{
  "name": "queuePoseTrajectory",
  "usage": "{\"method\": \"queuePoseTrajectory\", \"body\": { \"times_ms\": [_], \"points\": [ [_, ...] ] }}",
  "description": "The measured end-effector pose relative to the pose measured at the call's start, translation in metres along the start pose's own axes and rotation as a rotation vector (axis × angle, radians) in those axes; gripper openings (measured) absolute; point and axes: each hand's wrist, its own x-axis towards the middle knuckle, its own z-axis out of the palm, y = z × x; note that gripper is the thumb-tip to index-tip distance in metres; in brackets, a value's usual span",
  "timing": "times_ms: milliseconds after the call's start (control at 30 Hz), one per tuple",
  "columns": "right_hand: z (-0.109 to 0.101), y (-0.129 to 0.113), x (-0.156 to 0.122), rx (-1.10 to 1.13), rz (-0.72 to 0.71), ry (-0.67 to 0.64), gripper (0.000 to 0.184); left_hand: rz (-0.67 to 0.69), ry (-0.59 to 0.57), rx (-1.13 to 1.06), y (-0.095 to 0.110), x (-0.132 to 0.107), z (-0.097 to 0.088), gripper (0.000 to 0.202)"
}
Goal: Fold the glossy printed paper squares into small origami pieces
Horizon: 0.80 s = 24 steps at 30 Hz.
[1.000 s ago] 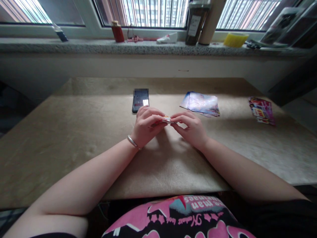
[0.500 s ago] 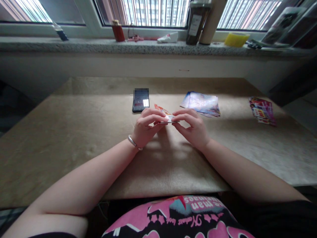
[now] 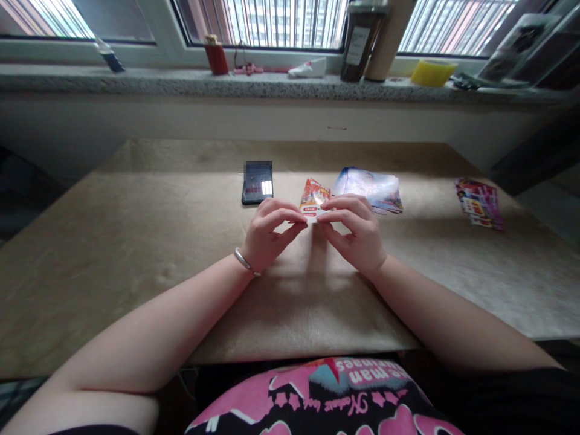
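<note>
Both hands meet above the middle of the tan table (image 3: 136, 254). My left hand (image 3: 268, 234), with a silver bangle on the wrist, pinches the lower edge of a small red and white card packet (image 3: 312, 200). My right hand (image 3: 353, 232) pinches the same packet from the right side. The packet stands nearly upright between the fingertips, its printed face toward me. A pile of bluish cards (image 3: 369, 188) lies just behind my right hand.
A dark phone (image 3: 257, 183) lies behind my left hand. A pink and red card stack (image 3: 479, 202) sits at the far right. The stone windowsill (image 3: 181, 84) carries a red lighter, a dark jar, a cardboard tube, a yellow tape roll and other items.
The packet was held flat between the fingertips; it has been tilted up and now stands nearly upright. Both hands stayed in about the same place.
</note>
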Motion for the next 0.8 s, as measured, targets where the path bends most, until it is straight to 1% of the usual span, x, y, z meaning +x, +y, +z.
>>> {"method": "queuePoseTrajectory", "body": {
  "times_ms": [100,200,400,533,667,800],
  "points": [
    [0.0002,0.0010,0.0001,0.000,-0.015,0.014,0.012,-0.031,-0.018,-0.006,-0.0017,-0.0010,0.0008,0.005],
    [0.0008,0.0016,0.0003,-0.009,-0.043,0.031,0.014,-0.020,-0.028,-0.006,-0.0039,-0.0018,0.0012,0.007],
    [0.0004,0.0024,0.0011,-0.008,-0.091,0.032,0.011,-0.014,-0.042,-0.043,-0.0058,-0.0027,0.0005,0.004],
    [-0.0001,0.0031,0.0010,0.006,-0.074,0.018,0.012,0.011,-0.032,-0.057,-0.0075,-0.0032,0.0005,0.003],
    [-0.0001,0.0043,0.0006,-0.002,-0.068,0.026,0.012,0.037,-0.039,-0.022,-0.0098,-0.0021,0.0007,0.002],
    [-0.0004,0.0044,0.0011,-0.027,-0.091,0.026,0.012,0.077,-0.052,0.034,-0.0102,-0.0001,0.0007,0.001]
  ]
}}
